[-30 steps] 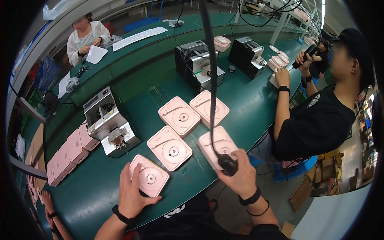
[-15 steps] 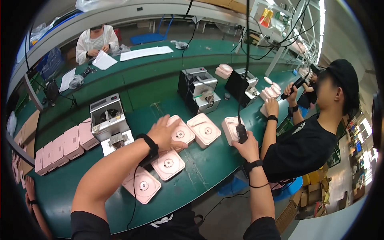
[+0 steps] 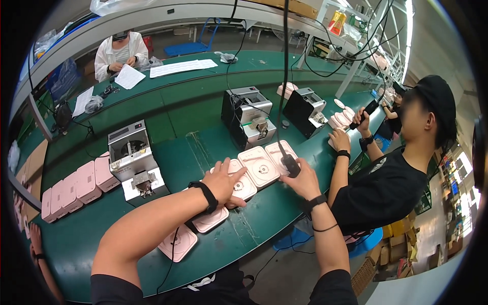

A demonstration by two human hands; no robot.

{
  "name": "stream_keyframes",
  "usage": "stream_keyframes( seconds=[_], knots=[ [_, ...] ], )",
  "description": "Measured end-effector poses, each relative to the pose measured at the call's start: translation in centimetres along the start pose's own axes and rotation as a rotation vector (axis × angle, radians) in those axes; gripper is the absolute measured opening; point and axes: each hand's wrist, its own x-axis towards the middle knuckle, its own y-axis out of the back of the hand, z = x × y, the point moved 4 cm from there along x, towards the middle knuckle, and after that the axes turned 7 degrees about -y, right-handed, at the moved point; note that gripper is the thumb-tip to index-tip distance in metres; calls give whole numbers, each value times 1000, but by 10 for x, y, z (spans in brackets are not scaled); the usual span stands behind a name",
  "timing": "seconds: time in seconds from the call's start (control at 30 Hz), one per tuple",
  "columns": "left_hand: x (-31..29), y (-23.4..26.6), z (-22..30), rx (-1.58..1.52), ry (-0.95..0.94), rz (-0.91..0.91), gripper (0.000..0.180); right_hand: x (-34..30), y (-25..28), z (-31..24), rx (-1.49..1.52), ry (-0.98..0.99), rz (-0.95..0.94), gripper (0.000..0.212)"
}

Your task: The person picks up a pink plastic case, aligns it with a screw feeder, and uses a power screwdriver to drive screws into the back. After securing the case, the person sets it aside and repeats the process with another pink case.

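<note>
My left hand (image 3: 222, 184) lies with fingers spread over a pink square casing (image 3: 243, 187) that has a round metal hub in its middle. My right hand (image 3: 305, 180) is wrapped round a black electric screwdriver (image 3: 291, 165) hanging on a dark cable. Its lower end is hidden by my fingers. A second pink casing (image 3: 260, 170) touches the first one on the right, and a third casing (image 3: 279, 152) stands against that, beside the screwdriver. Nearer to me, two more casings, one of them this front casing (image 3: 179, 244), sit partly under my left forearm.
Small screw-feeding machines (image 3: 137, 162) stand along the green bench (image 3: 213, 254), another machine (image 3: 249, 119) farther right. Pink casings (image 3: 73, 188) line up at the left. A co-worker (image 3: 386, 173) in black works close on my right; a person (image 3: 119, 53) sits across the bench.
The gaps between the three farther casings have closed; the left one has moved right and the right one left. My right hand has moved left with the screwdriver, my left hand rightward.
</note>
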Motion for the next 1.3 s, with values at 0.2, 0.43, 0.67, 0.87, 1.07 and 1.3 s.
stream_keyframes(
  seconds=[0.2, 0.43, 0.67, 0.87, 1.07, 1.3],
  knots=[
    [7, 14, 19, -23, -116, 84, 109, 4, 9, 20, 77, 3, 106, 62],
    [-156, 32, 20, -68, -137, 332, 80, -78, 42, 27, 517, -328, -113, 54],
    [-191, -2, 25, 136, -139, 191, 67, -147, 12, 7, 853, -354, -194, 48],
    [-139, -8, 24, 183, -302, 214, 62, -189, 14, -1, 855, -334, -245, 46],
    [-94, -17, 29, 232, -459, 245, 59, -220, 21, 1, 781, -355, -258, 45],
    [-79, -19, -1, 218, -554, 302, 55, -230, 8, -38, 887, -306, -311, 43]
  ],
)
